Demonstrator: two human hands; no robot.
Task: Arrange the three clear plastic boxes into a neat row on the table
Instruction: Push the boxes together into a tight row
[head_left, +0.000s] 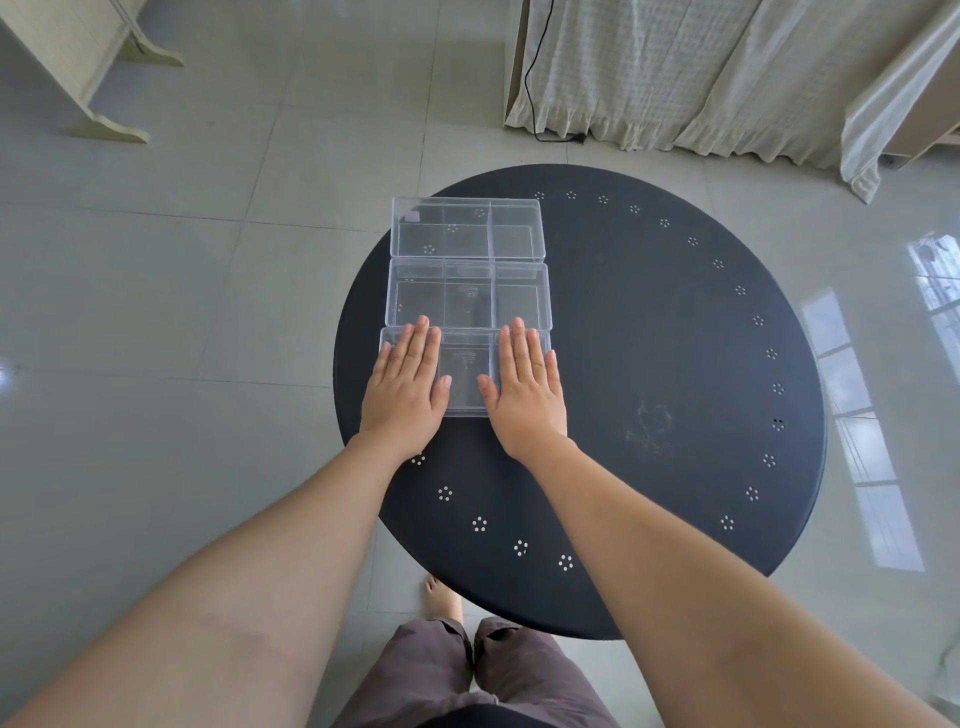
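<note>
Grey floor tiles surround the round dark desk (649, 338), and the work sits on its left part.

We find the fingers (418, 343) of the left hand (405, 387) laid flat and spread, palm down, on the left part of the lid of the nearest box (465, 374). The right hand (527, 389) lies the same way on the right part of the lid. Neither hand grips anything; both press from above.

Outward from the fingertips, the middle box (467, 293) lies directly beyond, its near long edge touching or just beside the nearest box. The far box (465, 228) follows, again edge to edge, with one far corner reaching the desk rim.

All three long axes run left to right across our view, so the row extends away from us. The nearest box appears offset slightly to the left of the middle box. We judge the remaining correction to be a small slide to the right. Both hands sit equally near the box, so either can drive it, but pressing evenly should keep the long axis from turning.
</note>
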